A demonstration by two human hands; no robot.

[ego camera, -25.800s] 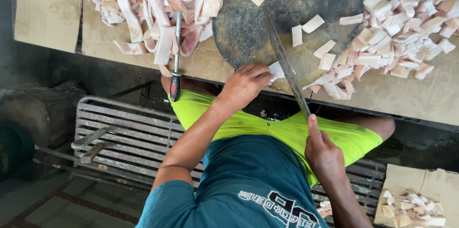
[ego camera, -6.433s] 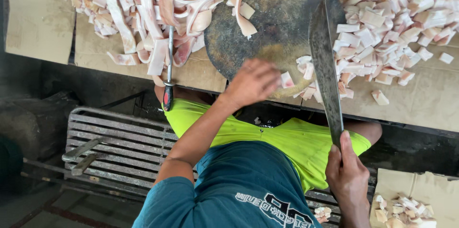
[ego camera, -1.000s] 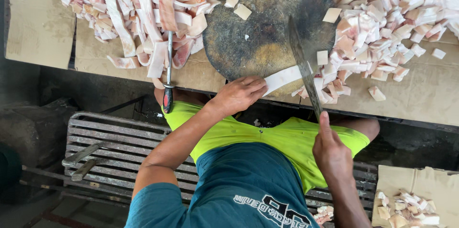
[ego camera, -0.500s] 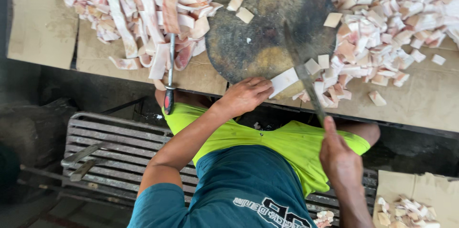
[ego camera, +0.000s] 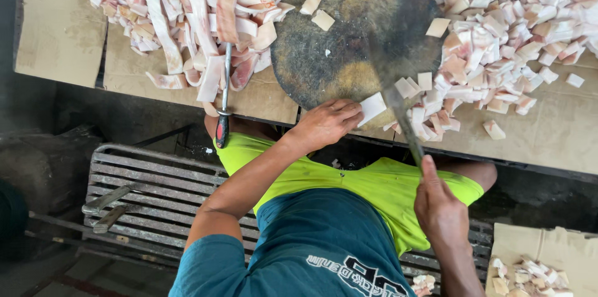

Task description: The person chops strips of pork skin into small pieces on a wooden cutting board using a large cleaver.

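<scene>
- Two hands at work in the head view, both low in the frame, at the near edge of the tabletop [ego camera: 59, 35], which is covered in flattened cardboard.
- Left hand [ego camera: 324, 124] has its fingers curled down over a pale strip [ego camera: 372, 108], pinning it on the near rim of the round dark chopping block [ego camera: 355, 35].
- Right hand [ego camera: 441, 207] is closed tight round the handle of a long cleaver [ego camera: 402, 119]. The blade runs up and away from it, its far part blurred over the block, just right of the strip.
- Few loose cut squares sit on the far side of the block.
- Big heap of cut pieces [ego camera: 511, 29] lies right of the block, touching its edge.
- Pile of long uncut strips [ego camera: 187, 17] lies left of the block, pinkish and white.
- Thin sharpening rod with a red-and-black handle [ego camera: 223, 107] lies among those strips, handle hanging over the near edge.
- Down below there's a metal slatted bench [ego camera: 149, 191] the person sits on, wearing lime green shorts and a teal shirt.
- Bottom right, another bit of cardboard [ego camera: 542, 247] with a small heap of scraps on it.
</scene>
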